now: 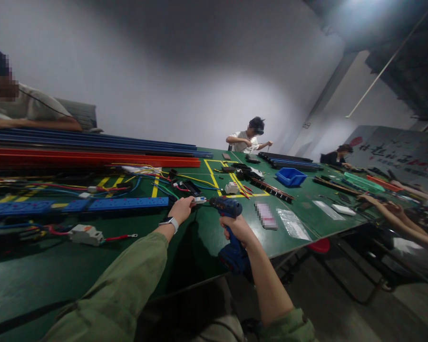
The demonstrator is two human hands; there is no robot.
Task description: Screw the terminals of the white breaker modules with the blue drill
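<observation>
My right hand [237,229] is wrapped round the grip of a blue cordless drill [226,206], whose battery hangs low by the table's front edge. The drill's nose points left, at a small white block [199,200]. My left hand [181,210], with a watch on its wrist, is closed on that block. Whether the bit touches the block, I cannot tell. Just left of this hand lies the end of a long blue socket strip [128,204]. Behind the fingers are a black part [190,188] and several coloured wires [196,179].
A white breaker [86,235] with red leads lies front left, another breaker [231,188] beyond the drill. Long orange [92,157] and blue rails [92,137] cross the back left. On the right are a phone [266,215], plastic bags [293,224] and a blue bin [291,176]. People sit around the table.
</observation>
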